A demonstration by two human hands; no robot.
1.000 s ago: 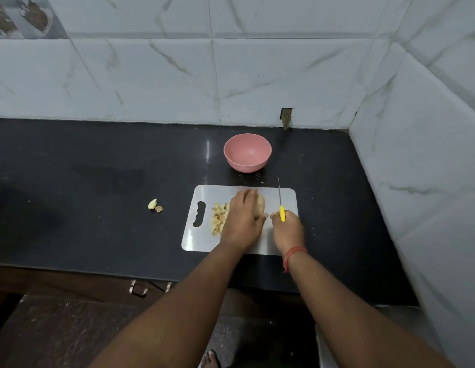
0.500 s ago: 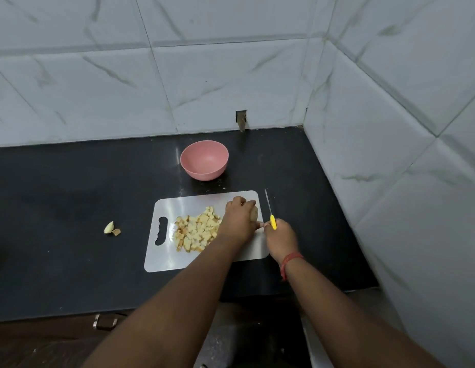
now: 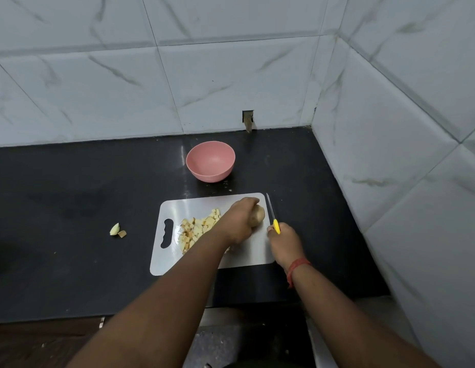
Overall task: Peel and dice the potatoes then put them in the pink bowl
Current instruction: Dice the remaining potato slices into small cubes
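While the left hand (image 3: 237,224) holds the potato (image 3: 257,215), the right hand (image 3: 284,244) — grip closed — holds the knife (image 3: 273,217).

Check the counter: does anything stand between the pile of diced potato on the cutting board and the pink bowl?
Nothing visible does. The diced potato lies on the cutting board; between it and the pink bowl there is only bare board and black counter.

Before you runs a black countertop (image 3: 71,197). On it lie a white cutting board (image 3: 204,205), a pink bowl (image 3: 210,161) behind it, and 2 potato scraps (image 3: 117,230) to the left.
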